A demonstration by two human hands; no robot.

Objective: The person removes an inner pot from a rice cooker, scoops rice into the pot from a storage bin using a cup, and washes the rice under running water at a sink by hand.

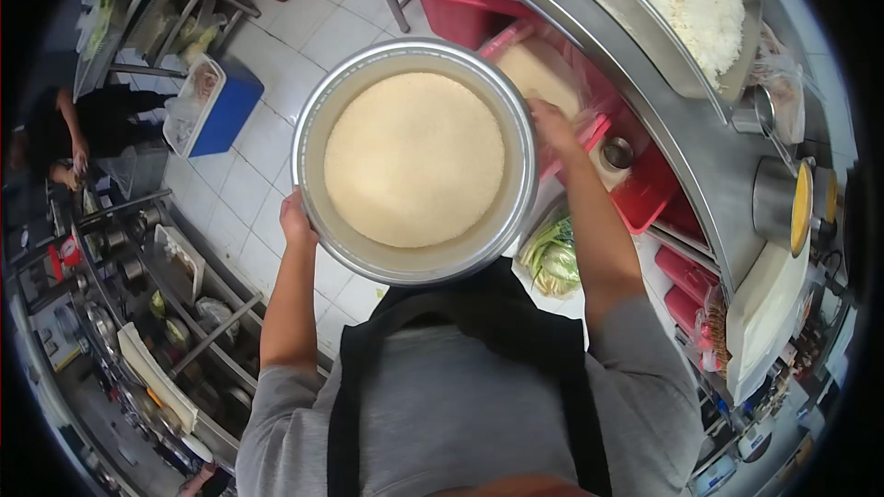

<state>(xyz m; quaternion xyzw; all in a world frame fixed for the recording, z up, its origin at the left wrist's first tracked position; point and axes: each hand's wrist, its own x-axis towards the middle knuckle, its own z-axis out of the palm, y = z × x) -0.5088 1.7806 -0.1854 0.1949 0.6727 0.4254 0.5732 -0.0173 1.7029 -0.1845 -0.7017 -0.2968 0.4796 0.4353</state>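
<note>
A large round metal pot (pixel 309 143) is held in front of my body, with a bed of pale, fine grain (pixel 414 161) inside that looks like raw rice. My left hand (pixel 296 221) is closed on the pot's left side, its fingers partly hidden beneath the rim. On the opposite side, my right hand (pixel 552 126) grips the pot near its rim, most of the fingertips out of sight. Just beyond that hand is a red bin (pixel 516 32) lined with plastic, holding more pale grain (pixel 543 74). A metal cup (pixel 617 154) sits in grain in the bin's nearer part.
A steel counter (pixel 663 120) curves along the right, bearing a tray of white cooked rice (pixel 686 9) and a steel pot (pixel 772 202). Leafy cabbage (pixel 552 258) lies below my right arm. At left are a blue cooler (pixel 226 110), metal shelving (pixel 216 336) and another person (pixel 101 124).
</note>
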